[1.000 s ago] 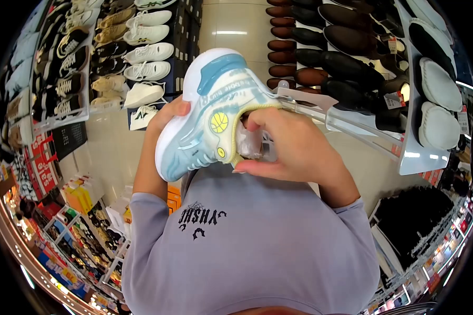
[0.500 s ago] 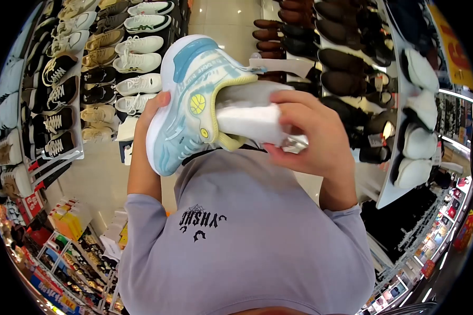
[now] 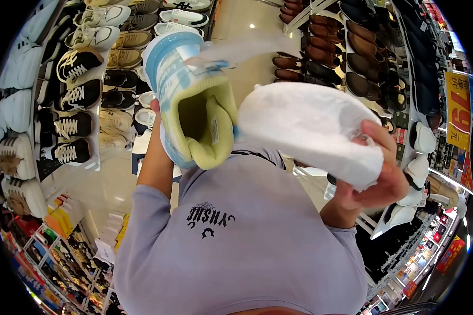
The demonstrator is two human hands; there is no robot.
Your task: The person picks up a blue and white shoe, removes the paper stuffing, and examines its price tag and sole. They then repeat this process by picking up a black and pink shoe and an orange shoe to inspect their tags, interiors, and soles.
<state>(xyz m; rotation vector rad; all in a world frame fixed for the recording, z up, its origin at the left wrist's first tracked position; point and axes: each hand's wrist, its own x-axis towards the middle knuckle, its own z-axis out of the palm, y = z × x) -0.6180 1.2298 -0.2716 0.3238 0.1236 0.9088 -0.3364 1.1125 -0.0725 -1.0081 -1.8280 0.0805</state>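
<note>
Crumpled paper [image 3: 305, 126] out of padded sneaker [image 3: 194, 105]; right hand [image 3: 376, 184] clutches paper, left hand [image 3: 154, 109] sneaker.

A shop aisle. Glossy beige floor tiles [image 3: 236, 68] run toward 12 o'clock and catch a ceiling-light glint [image 3: 253, 25]. From 9 to 11 o'clock, tiered racks of sneakers [image 3: 73, 94] in black, white and tan. At 1 o'clock, shelves of brown and black leather shoes [image 3: 341, 58]. A yellow-and-red price sign [image 3: 459, 105] hangs at 3 o'clock, with white slippers [image 3: 420, 139] just beside it. Shelves of colourful small goods [image 3: 63, 252] fill 7 o'clock.
</note>
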